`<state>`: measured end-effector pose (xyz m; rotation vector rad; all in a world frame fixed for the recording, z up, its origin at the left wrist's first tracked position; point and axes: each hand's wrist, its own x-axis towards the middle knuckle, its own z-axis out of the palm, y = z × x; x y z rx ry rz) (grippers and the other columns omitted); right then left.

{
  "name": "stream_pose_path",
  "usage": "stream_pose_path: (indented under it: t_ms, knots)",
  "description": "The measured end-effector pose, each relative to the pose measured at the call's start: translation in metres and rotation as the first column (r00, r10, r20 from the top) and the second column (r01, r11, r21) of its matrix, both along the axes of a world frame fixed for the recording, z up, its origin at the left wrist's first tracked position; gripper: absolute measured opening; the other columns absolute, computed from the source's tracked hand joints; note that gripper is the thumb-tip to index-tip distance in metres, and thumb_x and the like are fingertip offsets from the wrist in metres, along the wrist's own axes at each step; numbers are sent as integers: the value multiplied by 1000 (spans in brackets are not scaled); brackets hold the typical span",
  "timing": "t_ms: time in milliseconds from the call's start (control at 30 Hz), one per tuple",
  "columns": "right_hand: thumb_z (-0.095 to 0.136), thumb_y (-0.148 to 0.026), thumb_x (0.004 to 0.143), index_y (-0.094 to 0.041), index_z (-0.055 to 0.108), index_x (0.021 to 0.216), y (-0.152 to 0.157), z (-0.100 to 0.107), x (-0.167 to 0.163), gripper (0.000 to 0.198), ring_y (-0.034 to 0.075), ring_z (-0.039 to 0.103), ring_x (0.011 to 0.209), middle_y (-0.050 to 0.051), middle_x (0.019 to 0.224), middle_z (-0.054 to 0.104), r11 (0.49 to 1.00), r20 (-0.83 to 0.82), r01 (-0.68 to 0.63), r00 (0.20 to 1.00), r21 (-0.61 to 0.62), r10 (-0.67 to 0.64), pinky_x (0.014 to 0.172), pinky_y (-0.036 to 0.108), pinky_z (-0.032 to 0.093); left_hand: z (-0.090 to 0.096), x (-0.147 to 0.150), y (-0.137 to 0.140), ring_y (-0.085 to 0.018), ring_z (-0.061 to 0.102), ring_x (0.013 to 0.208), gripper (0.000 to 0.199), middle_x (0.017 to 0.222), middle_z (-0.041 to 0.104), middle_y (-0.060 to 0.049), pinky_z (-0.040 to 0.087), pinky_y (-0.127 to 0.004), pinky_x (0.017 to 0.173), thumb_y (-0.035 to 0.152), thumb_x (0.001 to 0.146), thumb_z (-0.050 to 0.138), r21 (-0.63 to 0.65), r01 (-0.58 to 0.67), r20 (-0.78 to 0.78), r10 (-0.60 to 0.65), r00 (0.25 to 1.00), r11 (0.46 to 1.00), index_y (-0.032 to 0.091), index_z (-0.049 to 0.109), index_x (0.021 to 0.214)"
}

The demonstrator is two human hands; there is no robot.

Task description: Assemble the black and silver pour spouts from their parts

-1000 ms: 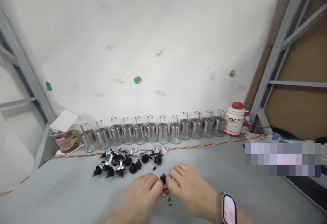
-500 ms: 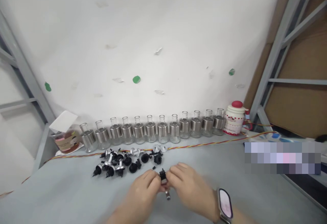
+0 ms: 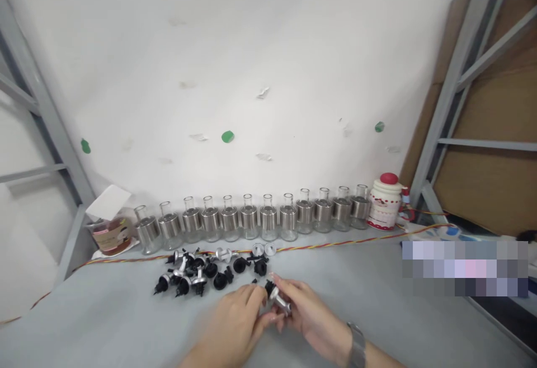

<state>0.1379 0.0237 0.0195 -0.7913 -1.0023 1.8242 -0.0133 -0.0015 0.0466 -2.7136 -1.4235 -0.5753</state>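
In front of me, both hands are together over the grey table. My right hand (image 3: 312,312) holds a silver-and-black pourer spout (image 3: 280,299) between thumb and fingers, its metal tube pointing down and to the right. My left hand (image 3: 235,317) is closed at the pourer's black end, with its thumb reaching below the metal part. Its fingers partly hide the black end. Beyond my left hand lies a loose pile of silver-and-black pourer spouts (image 3: 200,285) and black stopper parts (image 3: 220,281). Two clear round discs (image 3: 269,250) lie behind them.
A row of glass bottles with metal sleeves (image 3: 249,218) stands along the white wall. A red-and-yellow twisted wire (image 3: 323,244) runs in front. At the left is a lidded tub (image 3: 111,239); at the right, a white-and-red jar (image 3: 385,203). Grey frame posts (image 3: 442,99) flank the table.
The pourer has turned in my hands, so its metal tube now slants to the right. My right hand has rolled over, turning the watch face out of sight. The view has tilted slightly.
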Motion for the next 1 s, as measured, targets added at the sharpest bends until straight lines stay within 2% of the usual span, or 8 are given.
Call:
stream_pose_path:
  t_ms: [100, 200, 267, 333, 467, 533, 733, 1000]
  knots:
    - [56, -41, 75, -14, 54, 68, 4, 3, 8, 28, 10, 51, 51, 0, 60, 54, 991, -74, 94, 992, -90, -101, 47, 20, 42, -1, -12, 11, -16, 58, 65, 19, 70, 59, -1, 40, -25, 58, 33, 86, 33, 77, -210, 103, 201, 974, 975, 21, 46, 78]
    - [53, -43, 77, -15, 54, 70, 11, 1, 15, 29, 9, 51, 50, 0, 61, 55, 984, -112, 102, 987, -146, -119, 50, 21, 42, -1, -25, 23, -18, 58, 64, 23, 70, 59, -2, 39, -25, 53, 34, 87, 28, 70, -524, 118, 514, 849, 849, 21, 46, 77]
    - [52, -44, 77, -15, 54, 69, 15, -3, 17, 30, 9, 50, 49, 0, 61, 56, 983, -130, 82, 986, -167, -104, 52, 22, 42, -1, -28, 28, -20, 58, 65, 23, 71, 59, -4, 38, -26, 51, 32, 86, 30, 73, -608, 24, 608, 794, 791, 20, 47, 75]
    - [52, -44, 77, -15, 54, 69, 17, -7, 17, 30, 9, 50, 48, 0, 60, 56, 980, -138, 70, 986, -187, -97, 52, 22, 42, -4, -26, 30, -21, 58, 70, 22, 73, 58, -5, 39, -26, 53, 29, 85, 33, 82, -596, -42, 601, 798, 799, 19, 50, 75]
    - [54, -42, 77, -15, 55, 71, 14, -7, 16, 27, 9, 51, 50, 1, 63, 58, 979, -150, 92, 981, -181, -119, 52, 22, 42, -21, -11, 31, -20, 54, 84, 16, 86, 56, -6, 42, -26, 66, 24, 82, 39, 68, -405, -65, 409, 910, 912, 18, 54, 86]
    - [56, -39, 76, -15, 56, 73, 11, -2, 14, 24, 10, 53, 54, 2, 67, 59, 982, -157, 126, 976, -139, -148, 54, 23, 43, -30, -6, 33, -21, 51, 89, 21, 92, 55, -6, 43, -28, 69, 19, 80, 43, 38, -332, -81, 334, 939, 943, 20, 52, 99]
    - [60, -37, 73, -15, 56, 84, 2, 10, 11, 25, 18, 61, 66, 5, 77, 63, 987, -145, 146, 977, -61, -153, 71, 33, 44, -36, -9, 40, -20, 50, 89, 30, 90, 56, -4, 43, -29, 73, 13, 81, 38, 3, -284, -91, 283, 955, 959, 24, 52, 104]
    - [66, -36, 67, -19, 57, 88, 1, 3, 11, 28, 19, 61, 80, 4, 91, 62, 976, -99, 217, 971, -14, -217, 78, 32, 42, -41, -8, 38, -19, 49, 91, 34, 94, 57, -6, 41, -31, 78, 5, 78, 37, -38, -213, 8, 213, 977, 976, 21, 55, 102]
